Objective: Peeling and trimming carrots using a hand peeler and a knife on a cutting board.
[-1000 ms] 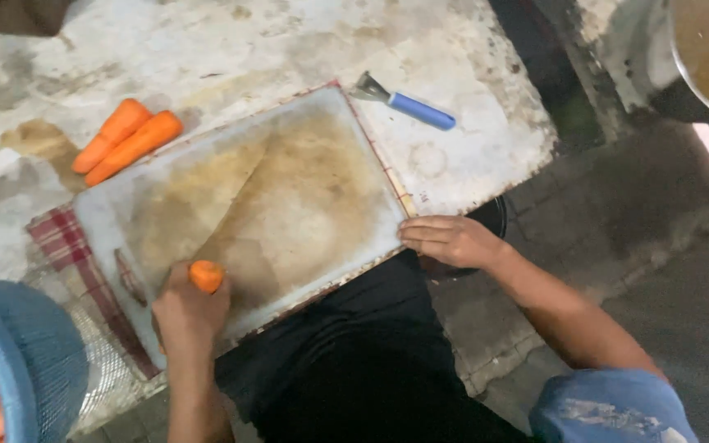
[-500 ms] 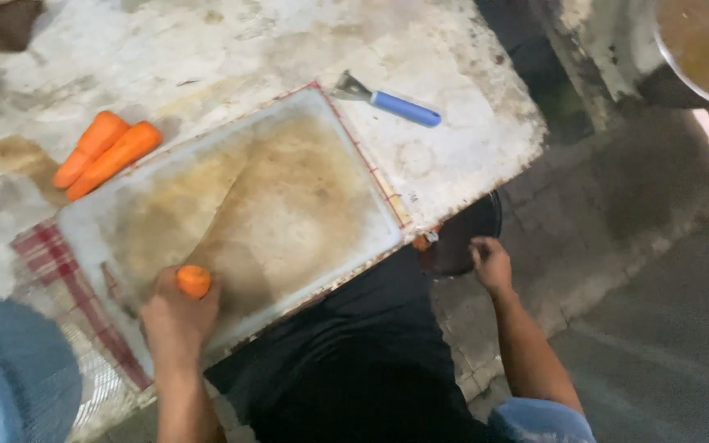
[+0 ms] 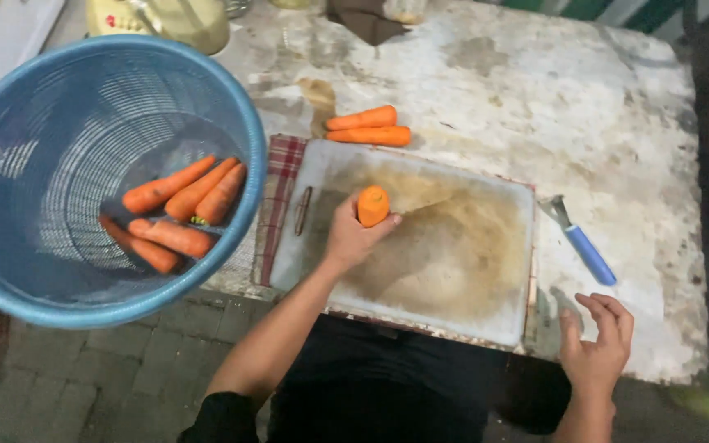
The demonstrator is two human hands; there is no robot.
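A cutting board (image 3: pixel 453 271) lies on a table (image 3: pixel 535 98), partly over a cloth (image 3: pixel 276 189) that sticks out at its left. On the board the left hand (image 3: pixel 350 234) grips a carrot (image 3: pixel 372 205). Two carrots (image 3: pixel 367 127) lie on the table just behind the board. A peeler (image 3: pixel 584 246) lies just right of it. The right hand (image 3: pixel 596 349) hovers at the table's near edge, in front of the peeler. A basket (image 3: pixel 10 123) with more carrots (image 3: pixel 178 213) in it sits at far left

Blue mesh basket (image 3: pixel 10 123) at left w/ approx. five carrots (image 3: pixel 178 213) inside. Two more carrots (image 3: pixel 367 127) lie side by side on stained white desk (image 3: pixel 535 90), just above board. Blue-handled peeler (image 3: pixel 584 246) on desk at right. Checked cloth (image 3: pixel 276 197) under board's left edge.
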